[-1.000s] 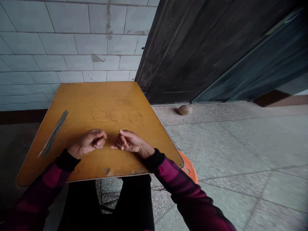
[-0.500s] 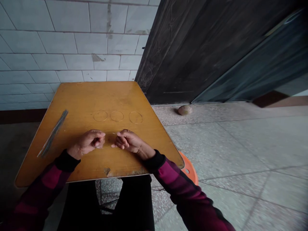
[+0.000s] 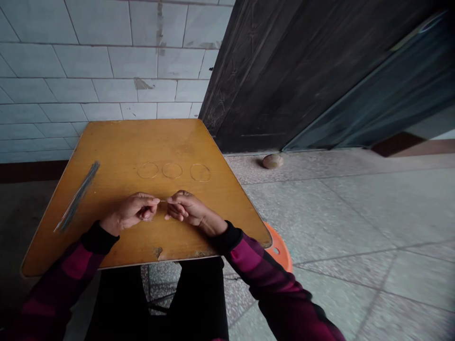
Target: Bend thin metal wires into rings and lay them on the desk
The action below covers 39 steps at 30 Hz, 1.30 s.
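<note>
A short bit of thin wire (image 3: 163, 201) shows between my two hands, just above the table. My left hand (image 3: 138, 207) pinches its left end with thumb and forefinger. The right end is in the pinch of my right hand (image 3: 186, 208), whose other fingers are loosely curled. How much more wire lies hidden in the fingers I cannot tell. Beyond my hands, three thin wire rings lie flat in a row: a left ring (image 3: 147, 178), a middle ring (image 3: 172, 178) and a right ring (image 3: 200, 181). To the left rests a bundle of straight grey wires (image 3: 78, 194).
The wooden table (image 3: 142, 137) has a chipped front edge and stands against a white tiled wall (image 3: 135, 61). An orange stool (image 3: 280, 251) is partly under its right side. On the floor by the dark door (image 3: 256, 118) lies a roundish stone-like object (image 3: 273, 161).
My left hand has moved slightly right and now pinches the wire's free end, which stuck out from my right hand before. My right hand has shifted a little left.
</note>
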{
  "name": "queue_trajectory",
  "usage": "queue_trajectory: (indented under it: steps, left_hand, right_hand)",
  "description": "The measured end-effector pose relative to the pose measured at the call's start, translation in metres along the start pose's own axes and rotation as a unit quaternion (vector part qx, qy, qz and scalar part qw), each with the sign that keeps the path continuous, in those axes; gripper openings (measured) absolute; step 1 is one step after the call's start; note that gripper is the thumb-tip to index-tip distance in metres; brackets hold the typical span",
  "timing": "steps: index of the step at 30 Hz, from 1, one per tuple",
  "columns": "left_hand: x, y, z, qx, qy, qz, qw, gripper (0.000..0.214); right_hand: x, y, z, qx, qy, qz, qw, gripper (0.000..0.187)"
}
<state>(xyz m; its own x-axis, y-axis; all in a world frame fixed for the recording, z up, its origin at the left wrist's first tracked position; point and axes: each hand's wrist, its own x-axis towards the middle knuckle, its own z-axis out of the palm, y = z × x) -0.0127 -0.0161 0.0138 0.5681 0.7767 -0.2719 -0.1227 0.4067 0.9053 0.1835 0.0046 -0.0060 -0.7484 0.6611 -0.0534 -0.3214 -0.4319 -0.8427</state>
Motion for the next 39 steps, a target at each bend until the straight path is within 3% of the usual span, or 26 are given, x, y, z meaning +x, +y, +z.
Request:
queue_trajectory:
  steps: [15, 28, 34, 39]
  left_hand:
    - [-0.0002, -0.0006, 0.0008, -0.054, -0.050, -0.036, 0.997, 0.019]
    - [0.0010, -0.0038, -0.0044, -0.079, -0.072, -0.074, 0.991, 0.020]
    - [0.0029, -0.0052, -0.0037, -0.098, -0.070, -0.081, 0.989, 0.018]
    - [0.0033, -0.0052, -0.0001, -0.158, -0.053, -0.061, 0.984, 0.018]
  right_hand:
    - [-0.0008, -0.0011, 0.0011, -0.009, -0.004, 0.025, 1.000, 0.049]
    - [-0.0010, 0.0012, 0.0004, -0.003, -0.029, 0.035, 0.999, 0.047]
    - [-0.0005, 0.0022, -0.0014, 0.043, -0.013, 0.038, 0.998, 0.042]
    - [0.0013, 0.0020, -0.0048, 0.111, -0.064, 0.041, 0.991, 0.037]
